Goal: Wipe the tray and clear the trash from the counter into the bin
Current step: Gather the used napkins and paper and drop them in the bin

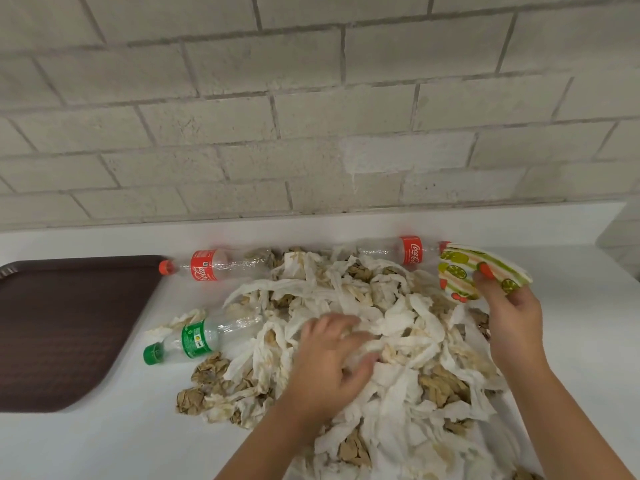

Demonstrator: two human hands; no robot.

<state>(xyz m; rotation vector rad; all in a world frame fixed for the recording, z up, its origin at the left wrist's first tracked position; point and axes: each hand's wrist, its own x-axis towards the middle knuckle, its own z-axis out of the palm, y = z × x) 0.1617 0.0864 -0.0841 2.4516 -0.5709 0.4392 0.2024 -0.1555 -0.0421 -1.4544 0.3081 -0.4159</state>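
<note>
Head view. A white surface (104, 445) runs along a pale brick wall (311, 98). A heap of paper trash (391, 299), white strips mixed with crumpled brown pieces, covers its middle. The left hand (329, 365) lies on the heap, fingers curled around white strips. The right hand (512, 317) is raised at the heap's right edge and pinches a fruit-patterned cloth (460, 268). A brown tray (62, 323) lies flat at the left. Two red-labelled bottles (214, 266) (405, 251) lie near the wall, and a green-labelled bottle (197, 337) lies at the heap's left edge.
</note>
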